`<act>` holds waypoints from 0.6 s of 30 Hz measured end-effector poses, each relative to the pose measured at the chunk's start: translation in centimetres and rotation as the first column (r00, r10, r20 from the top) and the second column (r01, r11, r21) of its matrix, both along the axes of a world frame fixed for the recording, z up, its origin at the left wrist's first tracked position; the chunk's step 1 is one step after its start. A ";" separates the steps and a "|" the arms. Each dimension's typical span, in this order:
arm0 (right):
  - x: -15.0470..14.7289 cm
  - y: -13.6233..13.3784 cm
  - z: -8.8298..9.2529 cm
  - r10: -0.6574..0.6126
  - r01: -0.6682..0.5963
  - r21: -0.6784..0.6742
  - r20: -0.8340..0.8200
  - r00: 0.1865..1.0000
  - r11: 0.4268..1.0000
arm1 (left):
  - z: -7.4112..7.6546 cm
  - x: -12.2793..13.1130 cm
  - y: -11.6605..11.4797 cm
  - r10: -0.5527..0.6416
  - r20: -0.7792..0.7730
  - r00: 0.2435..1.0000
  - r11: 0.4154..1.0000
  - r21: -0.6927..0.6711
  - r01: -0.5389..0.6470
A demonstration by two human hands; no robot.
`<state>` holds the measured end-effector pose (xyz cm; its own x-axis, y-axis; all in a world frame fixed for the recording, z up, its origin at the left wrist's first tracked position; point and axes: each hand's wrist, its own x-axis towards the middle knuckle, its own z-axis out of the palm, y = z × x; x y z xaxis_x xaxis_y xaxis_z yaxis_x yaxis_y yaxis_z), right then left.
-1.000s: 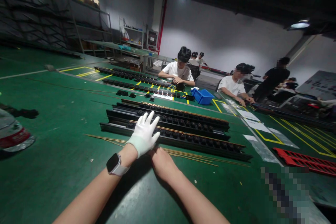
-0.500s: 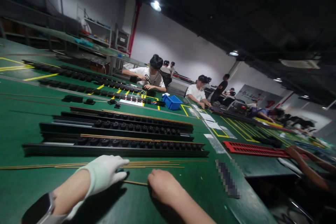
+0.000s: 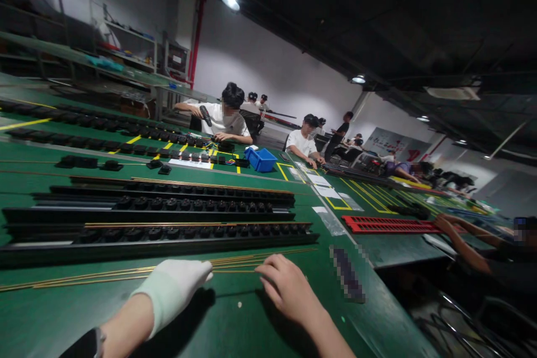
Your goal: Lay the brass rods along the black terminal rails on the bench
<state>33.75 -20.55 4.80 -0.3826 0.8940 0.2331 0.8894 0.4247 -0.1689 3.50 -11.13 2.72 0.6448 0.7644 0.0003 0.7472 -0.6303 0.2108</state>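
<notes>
My left hand (image 3: 174, 287), in a white glove, lies on the green table (image 3: 260, 324) with its fingers curled over the near ends of several thin brass rods (image 3: 104, 275). My bare right hand (image 3: 287, 285) rests further right along the same rods, fingers bent down onto them; I cannot make out whether it grips one. Just beyond the rods lie three long black rails (image 3: 168, 233) studded with round black parts, each with a brass strip along it.
Co-workers sit at the far side of the table near a blue bin (image 3: 260, 159) and more black rails (image 3: 104, 123). A red rail (image 3: 390, 226) lies at the right, where another person's arms (image 3: 461, 235) reach in. The table edge drops off at the right.
The view swung right and lower. My left hand came down off the black rail onto the brass rods near me. My right hand slid right along the rods.
</notes>
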 end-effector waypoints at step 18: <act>13.4 10.7 -3.4 -0.032 0.108 0.258 -0.281 0.959 0.960 | -0.8 4.6 7.7 -0.006 0.357 0.934 0.859 0.480 -0.177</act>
